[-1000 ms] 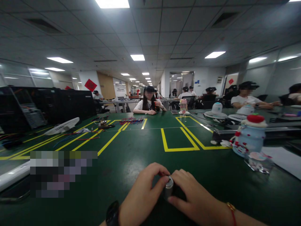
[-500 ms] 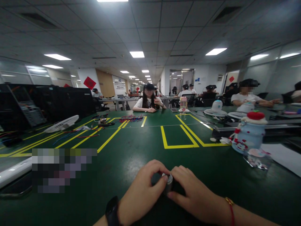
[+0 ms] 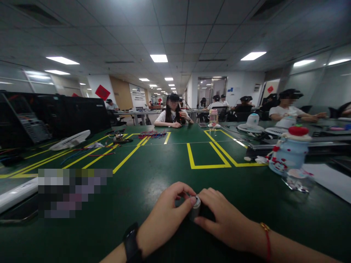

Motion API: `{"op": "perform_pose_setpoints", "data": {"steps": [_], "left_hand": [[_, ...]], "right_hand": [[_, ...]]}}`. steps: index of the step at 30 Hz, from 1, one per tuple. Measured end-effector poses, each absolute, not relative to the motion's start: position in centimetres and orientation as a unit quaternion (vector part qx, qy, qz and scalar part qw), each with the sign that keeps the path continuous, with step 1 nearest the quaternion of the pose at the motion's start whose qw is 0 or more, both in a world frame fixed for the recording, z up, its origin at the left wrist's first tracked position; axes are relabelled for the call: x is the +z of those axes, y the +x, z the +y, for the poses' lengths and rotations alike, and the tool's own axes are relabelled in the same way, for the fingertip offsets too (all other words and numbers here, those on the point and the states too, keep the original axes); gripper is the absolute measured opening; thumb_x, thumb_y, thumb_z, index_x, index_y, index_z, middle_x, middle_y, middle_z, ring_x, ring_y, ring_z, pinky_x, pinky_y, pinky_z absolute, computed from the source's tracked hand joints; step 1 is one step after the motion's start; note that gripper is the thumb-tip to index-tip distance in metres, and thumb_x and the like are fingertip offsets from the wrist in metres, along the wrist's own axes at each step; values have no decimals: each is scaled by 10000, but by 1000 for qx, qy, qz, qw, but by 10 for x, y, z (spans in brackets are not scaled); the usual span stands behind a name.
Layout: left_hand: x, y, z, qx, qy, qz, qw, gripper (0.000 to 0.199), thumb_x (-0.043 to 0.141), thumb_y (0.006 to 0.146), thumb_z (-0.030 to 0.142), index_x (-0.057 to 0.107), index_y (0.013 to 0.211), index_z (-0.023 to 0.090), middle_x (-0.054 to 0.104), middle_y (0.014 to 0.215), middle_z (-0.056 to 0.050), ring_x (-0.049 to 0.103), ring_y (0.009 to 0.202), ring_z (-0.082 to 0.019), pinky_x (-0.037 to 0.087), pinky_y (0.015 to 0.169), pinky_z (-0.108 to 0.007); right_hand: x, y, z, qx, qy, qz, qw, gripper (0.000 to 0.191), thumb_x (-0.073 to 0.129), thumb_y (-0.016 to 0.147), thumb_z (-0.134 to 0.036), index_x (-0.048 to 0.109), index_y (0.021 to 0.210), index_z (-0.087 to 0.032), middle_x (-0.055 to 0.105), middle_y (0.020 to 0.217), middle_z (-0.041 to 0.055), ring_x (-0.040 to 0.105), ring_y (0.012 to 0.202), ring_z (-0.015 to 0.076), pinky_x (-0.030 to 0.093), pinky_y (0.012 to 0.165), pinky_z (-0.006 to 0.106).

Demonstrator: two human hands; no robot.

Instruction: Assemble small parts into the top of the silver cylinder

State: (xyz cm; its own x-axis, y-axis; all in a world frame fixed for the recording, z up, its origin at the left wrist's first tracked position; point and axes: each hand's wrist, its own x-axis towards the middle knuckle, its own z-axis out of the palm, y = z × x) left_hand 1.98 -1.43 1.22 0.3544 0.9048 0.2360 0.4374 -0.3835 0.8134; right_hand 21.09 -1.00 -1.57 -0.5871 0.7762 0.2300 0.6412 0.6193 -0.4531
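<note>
Silver-grey and upright, a small cylinder [image 3: 195, 209] is sitting between the person's two hands, low and just right of the middle of the view. The left hand [image 3: 164, 213] is reaching in from the left and pinching the top — its thumb is pressing by the near upper rim while the forefinger is arching over to the far side. The right hand [image 3: 226, 219] is closing around the other side, its fingers [image 3: 206, 195] bending at the far right and its thumb resting low on the near face, so the cylinder is lying between these tips, away from the palm. Both hands are gripping it; whether its base is touching the green surface [image 3: 153, 173] is impossible to tell. A black watch [image 3: 132, 241] is circling the left wrist, and a red bracelet [image 3: 268, 243] is hanging on the right one.

Farther off, yellow tape [image 3: 211, 167] is marking out shapes, and a pale-blue jar [image 3: 290, 153] is standing to the right — a clear packet [image 3: 297, 181] is lying just before it. Across the surface, another person [image 3: 170, 117] is sitting with forearms resting near the edge.
</note>
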Motion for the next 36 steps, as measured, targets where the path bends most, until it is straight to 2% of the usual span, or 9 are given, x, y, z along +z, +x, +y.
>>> {"op": "perform_pose_setpoints", "data": {"steps": [11, 19, 30, 36], "left_hand": [[9, 19, -13, 357, 738, 441, 364, 133, 548, 867, 258, 652, 908, 187, 677, 921, -27, 600, 867, -173, 434, 823, -305], [11, 9, -6, 399, 663, 434, 462, 219, 565, 855, 330, 629, 975, 159, 667, 907, -42, 601, 842, -183, 457, 763, -305], [-2, -15, 4, 276, 780, 443, 346, 142, 623, 823, 271, 737, 902, 243, 615, 1034, -29, 570, 982, -186, 412, 916, -311], [-9, -19, 6, 204, 810, 467, 291, 114, 682, 777, 304, 749, 861, 344, 583, 1140, 4, 507, 1081, -234, 353, 958, -400]], "right_hand": [[-16, 212, -9, 158, -395, -880, 213, 221, 634, 822, -293, 538, 1003, -208, 564, 983, 25, 474, 869, 201, 364, 775, 342], [-15, 213, -9, 165, -398, -878, 210, 203, 632, 827, -301, 541, 982, -207, 566, 974, 20, 475, 863, 198, 367, 773, 342], [-16, 214, -9, 170, -396, -878, 208, 229, 641, 823, -299, 546, 1013, -212, 564, 992, 23, 475, 888, 207, 365, 795, 355], [-13, 214, -9, 176, -399, -878, 200, 213, 636, 829, -306, 550, 997, -209, 565, 983, 28, 477, 880, 208, 371, 782, 350]]}}
